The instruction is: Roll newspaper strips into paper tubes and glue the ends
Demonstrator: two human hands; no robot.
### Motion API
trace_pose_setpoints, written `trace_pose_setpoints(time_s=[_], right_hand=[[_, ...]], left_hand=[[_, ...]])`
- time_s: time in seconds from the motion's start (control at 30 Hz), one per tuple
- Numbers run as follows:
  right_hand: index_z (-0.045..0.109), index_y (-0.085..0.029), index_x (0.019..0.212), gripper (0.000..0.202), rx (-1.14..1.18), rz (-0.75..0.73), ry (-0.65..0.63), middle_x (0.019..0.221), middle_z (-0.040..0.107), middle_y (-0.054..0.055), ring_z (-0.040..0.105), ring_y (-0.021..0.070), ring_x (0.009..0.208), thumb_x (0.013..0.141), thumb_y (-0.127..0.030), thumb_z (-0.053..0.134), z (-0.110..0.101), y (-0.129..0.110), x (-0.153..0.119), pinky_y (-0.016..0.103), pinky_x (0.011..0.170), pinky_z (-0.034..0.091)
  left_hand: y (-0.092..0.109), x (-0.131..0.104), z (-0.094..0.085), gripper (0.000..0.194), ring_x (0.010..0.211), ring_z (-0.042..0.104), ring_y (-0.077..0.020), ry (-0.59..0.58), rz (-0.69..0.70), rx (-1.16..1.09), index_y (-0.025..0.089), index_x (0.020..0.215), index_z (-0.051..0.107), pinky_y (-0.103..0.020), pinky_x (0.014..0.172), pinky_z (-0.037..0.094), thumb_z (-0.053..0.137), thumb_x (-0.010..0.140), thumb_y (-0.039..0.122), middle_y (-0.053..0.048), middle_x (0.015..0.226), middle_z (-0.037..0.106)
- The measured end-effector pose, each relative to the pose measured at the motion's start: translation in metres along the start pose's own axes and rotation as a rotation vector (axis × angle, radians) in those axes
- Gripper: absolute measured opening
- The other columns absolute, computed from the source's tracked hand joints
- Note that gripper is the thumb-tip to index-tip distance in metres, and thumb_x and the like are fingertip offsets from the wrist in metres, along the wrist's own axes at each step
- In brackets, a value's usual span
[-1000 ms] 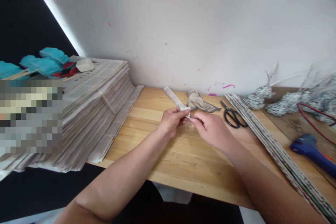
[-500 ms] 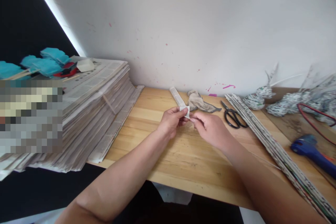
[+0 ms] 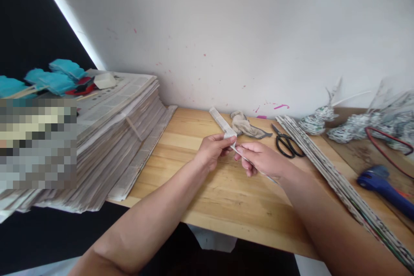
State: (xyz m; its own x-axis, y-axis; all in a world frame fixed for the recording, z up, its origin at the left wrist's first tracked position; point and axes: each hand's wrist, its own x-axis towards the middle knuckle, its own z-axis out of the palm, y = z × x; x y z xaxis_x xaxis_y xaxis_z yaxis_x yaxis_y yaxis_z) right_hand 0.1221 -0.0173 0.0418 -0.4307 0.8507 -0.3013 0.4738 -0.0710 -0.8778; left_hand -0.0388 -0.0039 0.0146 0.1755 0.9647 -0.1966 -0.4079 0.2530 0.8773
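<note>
My left hand (image 3: pixel 212 148) pinches a newspaper strip (image 3: pixel 230 133) above the wooden table. Just right of it, my right hand (image 3: pixel 257 157) is closed on the narrow rolled end of the paper, whose thin length runs down under the palm. Behind my hands, a flat folded strip (image 3: pixel 217 117) reaches toward the wall; whether it is joined to the held piece is hard to tell. A beige cloth (image 3: pixel 247 126) lies beside this strip. Black scissors (image 3: pixel 286 143) rest to the right of my right hand.
Stacked newspapers (image 3: pixel 129 138) stand at the left, with blue pieces (image 3: pixel 60 79) and a white block (image 3: pixel 105 80) on top. At the right lie long paper rods (image 3: pixel 333 177), woven paper shapes (image 3: pixel 344 131) and a blue tool (image 3: pixel 377 183). The table's front edge (image 3: pixel 258 241) is near.
My right hand has shifted slightly down and right. A thin rolled length now shows between my hands and below the right palm, and the held paper is turned differently.
</note>
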Motion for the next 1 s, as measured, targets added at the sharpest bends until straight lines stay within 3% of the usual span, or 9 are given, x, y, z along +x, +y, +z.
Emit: trace_pose_setpoints(time_s=[0.1,0.23,0.3,0.37,0.53,0.7,0.77,1.0], right_hand=[[0.058,-0.017,0.085,0.033,-0.087,-0.050,0.064,0.059,0.057,-0.001,0.056,0.0126,0.050,0.090,-0.046,0.043,0.0016,-0.0011,-0.0011,0.025,0.050,0.042],[0.063,-0.020,0.083,0.023,-0.493,-0.351,0.355,0.066,0.063,0.000,0.053,0.0120,0.055,0.088,-0.039,0.051,0.0068,-0.0053,-0.0040,0.026,0.054,0.034],[0.063,-0.020,0.079,0.024,-0.612,-0.419,0.396,0.065,0.063,0.000,0.052,0.0120,0.055,0.090,-0.035,0.048,0.0075,-0.0067,-0.0050,0.026,0.055,0.032],[0.061,-0.020,0.076,0.027,-0.606,-0.393,0.355,0.063,0.063,0.000,0.053,0.0121,0.054,0.092,-0.033,0.044,0.0064,-0.0066,-0.0051,0.026,0.056,0.033],[0.059,-0.019,0.079,0.036,-0.315,-0.179,0.128,0.059,0.064,0.000,0.058,0.0129,0.052,0.094,-0.041,0.035,0.0042,-0.0024,-0.0029,0.025,0.053,0.038],[0.060,-0.020,0.073,0.027,-0.621,-0.372,0.411,0.060,0.061,0.000,0.052,0.0130,0.053,0.089,-0.038,0.049,0.0079,-0.0038,-0.0037,0.027,0.054,0.032],[0.059,-0.020,0.073,0.025,-0.649,-0.396,0.428,0.060,0.060,0.000,0.051,0.0130,0.053,0.090,-0.035,0.047,0.0083,-0.0047,-0.0039,0.027,0.055,0.032],[0.055,-0.018,0.078,0.035,-0.152,-0.108,0.109,0.057,0.057,-0.002,0.058,0.0127,0.048,0.093,-0.044,0.037,0.0042,0.0024,0.0024,0.025,0.051,0.042]], left_hand=[[0.0001,0.0010,-0.0004,0.033,0.053,0.051,-0.0068,0.029,0.011,0.009,0.010,0.073,0.071,-0.020,0.049,0.036,0.083,0.056,0.034,-0.006,0.068,0.067],[0.0015,0.0021,0.0001,0.030,0.050,0.050,-0.0057,0.080,0.027,-0.010,0.011,0.069,0.069,-0.018,0.047,0.035,0.083,0.055,0.034,-0.004,0.063,0.064],[0.0025,0.0019,0.0006,0.029,0.051,0.050,-0.0055,0.084,0.024,-0.031,0.012,0.068,0.068,-0.018,0.048,0.037,0.083,0.056,0.033,-0.003,0.063,0.065],[0.0031,0.0013,0.0009,0.028,0.052,0.052,-0.0058,0.094,0.025,-0.042,0.012,0.068,0.068,-0.018,0.050,0.039,0.083,0.056,0.033,-0.003,0.065,0.065],[0.0027,0.0003,0.0007,0.031,0.054,0.054,-0.0070,0.084,0.024,-0.031,0.011,0.073,0.069,-0.019,0.050,0.042,0.082,0.057,0.033,-0.005,0.068,0.066],[0.0018,0.0020,0.0003,0.030,0.054,0.056,-0.0077,0.110,0.030,-0.058,0.012,0.071,0.067,-0.020,0.052,0.046,0.083,0.056,0.033,-0.004,0.067,0.065],[0.0017,0.0024,0.0001,0.030,0.053,0.056,-0.0072,0.101,0.036,-0.066,0.012,0.071,0.067,-0.019,0.051,0.045,0.083,0.056,0.033,-0.003,0.066,0.065],[0.0029,-0.0009,0.0020,0.032,0.056,0.055,-0.0068,0.092,0.034,-0.084,0.010,0.074,0.068,-0.018,0.052,0.046,0.084,0.055,0.031,-0.003,0.068,0.064]])
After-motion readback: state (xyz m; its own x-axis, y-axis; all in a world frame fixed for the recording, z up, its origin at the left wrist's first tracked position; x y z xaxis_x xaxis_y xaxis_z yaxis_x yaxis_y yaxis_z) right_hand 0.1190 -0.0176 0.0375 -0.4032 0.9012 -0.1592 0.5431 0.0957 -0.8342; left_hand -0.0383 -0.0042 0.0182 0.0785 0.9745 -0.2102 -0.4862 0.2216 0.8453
